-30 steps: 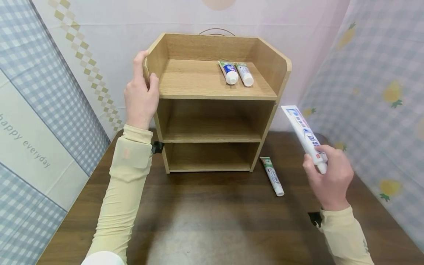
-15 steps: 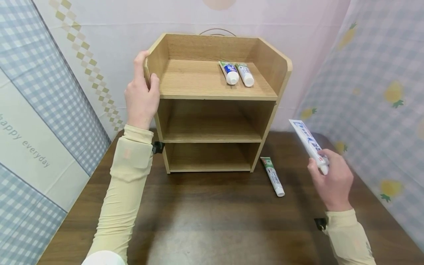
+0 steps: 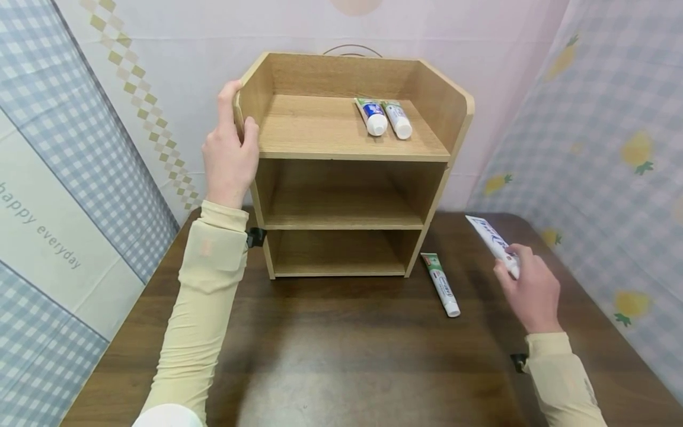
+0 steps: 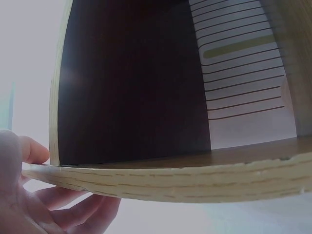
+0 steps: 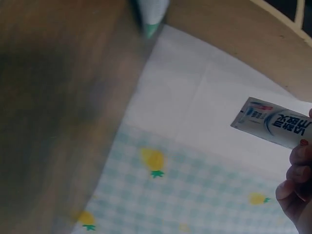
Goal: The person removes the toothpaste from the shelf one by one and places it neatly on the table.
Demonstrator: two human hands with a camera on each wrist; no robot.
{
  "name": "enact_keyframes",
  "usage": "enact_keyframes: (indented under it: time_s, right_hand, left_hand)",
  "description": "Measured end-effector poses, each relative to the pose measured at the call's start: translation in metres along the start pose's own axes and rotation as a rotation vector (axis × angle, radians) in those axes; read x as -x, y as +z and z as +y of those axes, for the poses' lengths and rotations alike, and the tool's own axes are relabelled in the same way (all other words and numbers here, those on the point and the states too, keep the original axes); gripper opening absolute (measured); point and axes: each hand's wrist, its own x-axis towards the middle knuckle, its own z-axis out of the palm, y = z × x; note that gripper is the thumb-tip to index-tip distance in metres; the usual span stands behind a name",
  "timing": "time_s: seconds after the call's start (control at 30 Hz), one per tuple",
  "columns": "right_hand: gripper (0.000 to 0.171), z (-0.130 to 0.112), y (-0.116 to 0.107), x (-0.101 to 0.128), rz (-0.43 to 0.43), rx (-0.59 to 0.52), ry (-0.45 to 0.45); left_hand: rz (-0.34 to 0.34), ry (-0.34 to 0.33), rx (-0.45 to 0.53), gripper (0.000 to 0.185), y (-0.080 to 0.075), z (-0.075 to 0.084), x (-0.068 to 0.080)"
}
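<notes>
The shelf unit [image 3: 341,227] is standing toward the back of the worktop [image 3: 341,356], and a cloth backdrop [image 3: 299,24] is hanging behind it. On the right half of its top shelf [image 3: 315,124], one tube [image 3: 372,117] is lying just left of a second tube [image 3: 398,120]. A third tube [image 3: 440,286] is lying on the worktop, just right of the unit. The left hand [image 3: 230,155] is gripping the unit's left side; the right hand [image 3: 533,290] is holding a fourth tube [image 3: 491,240] right of the third

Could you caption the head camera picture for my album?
Left hand gripping a wooden shelf topped with two tubes, right hand holding a white tube.
</notes>
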Motion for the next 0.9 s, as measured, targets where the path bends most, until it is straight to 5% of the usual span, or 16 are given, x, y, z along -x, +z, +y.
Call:
enact_keyframes:
  time_s: [0.53,0.9]
  right_hand:
    - [0.028,0.025,0.013,0.011,-0.409,0.058,0.108]
    - [0.025,0.034,0.021,0.017,-0.523,0.063,0.133]
  left_hand:
    - [-0.006,-0.005,0.002,0.048,0.000,0.000,0.000]
    - [0.008,0.013,0.005,0.049,0.001,-0.001,-0.001]
